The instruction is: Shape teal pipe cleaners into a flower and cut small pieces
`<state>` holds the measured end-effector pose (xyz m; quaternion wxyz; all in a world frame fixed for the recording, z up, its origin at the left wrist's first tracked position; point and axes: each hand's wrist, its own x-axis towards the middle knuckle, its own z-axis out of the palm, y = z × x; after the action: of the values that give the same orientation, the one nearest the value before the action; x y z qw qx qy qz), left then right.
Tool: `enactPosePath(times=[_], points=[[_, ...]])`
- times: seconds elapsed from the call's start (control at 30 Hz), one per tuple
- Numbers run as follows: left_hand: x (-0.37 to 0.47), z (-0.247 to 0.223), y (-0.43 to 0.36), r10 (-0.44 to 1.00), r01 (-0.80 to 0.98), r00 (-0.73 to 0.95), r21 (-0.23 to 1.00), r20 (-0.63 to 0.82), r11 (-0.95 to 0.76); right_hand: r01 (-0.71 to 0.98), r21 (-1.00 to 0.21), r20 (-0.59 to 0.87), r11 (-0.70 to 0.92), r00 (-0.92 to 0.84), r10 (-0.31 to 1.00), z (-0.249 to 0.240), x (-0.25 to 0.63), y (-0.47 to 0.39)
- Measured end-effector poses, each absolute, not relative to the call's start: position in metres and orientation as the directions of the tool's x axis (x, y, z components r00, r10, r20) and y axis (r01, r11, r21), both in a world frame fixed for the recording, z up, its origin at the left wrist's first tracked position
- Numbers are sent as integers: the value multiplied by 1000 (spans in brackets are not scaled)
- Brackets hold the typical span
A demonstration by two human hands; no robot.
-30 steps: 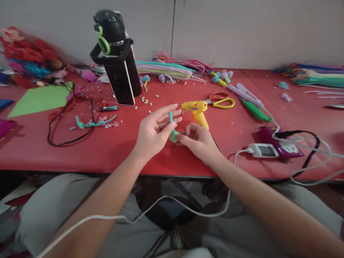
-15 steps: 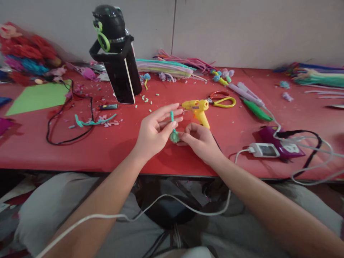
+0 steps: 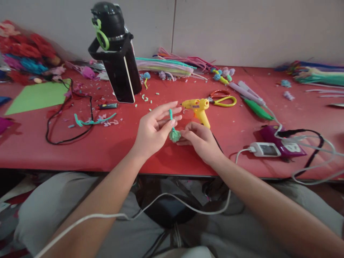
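At the centre of the frame a green pompom (image 3: 175, 135) on a teal pipe cleaner (image 3: 171, 117) sits between both hands. The left hand (image 3: 153, 129) pinches the pipe cleaner, other fingers spread. The right hand (image 3: 201, 140), loosely curled, grips the pompom with its fingertips.

There is a single view, from a camera worn on the person's head, looking forward and down over the red table (image 3: 113, 150). It sits close above the table's near edge: the person's lap and both forearms fill the lower half of the picture, reaching away from the lens. The table's far edge meets a pale wall (image 3: 242, 32) running along the top of the picture. Left of the table's middle the black bottle (image 3: 115, 53) leans, tilted by the wide lens. With only one camera, no part of the scene is shared between views.
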<state>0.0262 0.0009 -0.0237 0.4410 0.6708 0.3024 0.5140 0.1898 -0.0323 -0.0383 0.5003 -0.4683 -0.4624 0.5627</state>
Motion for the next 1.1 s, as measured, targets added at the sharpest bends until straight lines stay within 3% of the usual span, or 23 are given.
enactPosePath(times=[0.13, 0.4, 0.77, 0.83, 0.9, 1.0, 1.1], points=[[23, -22, 3, 871, -37, 251, 903, 422, -427, -120, -992, 35, 30, -41, 999, -41, 191, -35], [19, -23, 5, 881, 17, 234, 904, 411, -426, 163, -934, 322, 318, -7, 947, -46, 191, -40], [21, -25, 6, 904, -26, 201, 924, 378, -381, 455, -638, 644, 621, -128, 755, -46, 190, -44], [20, -25, 6, 906, -37, 198, 926, 375, -375, 432, -679, 613, 593, -109, 782, -46, 189, -44], [20, -24, 6, 902, -44, 212, 926, 376, -376, 326, -803, 513, 498, -46, 857, -46, 189, -43], [20, -22, 5, 887, -53, 253, 921, 386, -386, -9, -973, 231, 231, -12, 973, -44, 189, -40], [21, -20, 3, 879, -71, 268, 918, 394, -390, -266, -964, 16, -12, -100, 995, -42, 189, -37]])
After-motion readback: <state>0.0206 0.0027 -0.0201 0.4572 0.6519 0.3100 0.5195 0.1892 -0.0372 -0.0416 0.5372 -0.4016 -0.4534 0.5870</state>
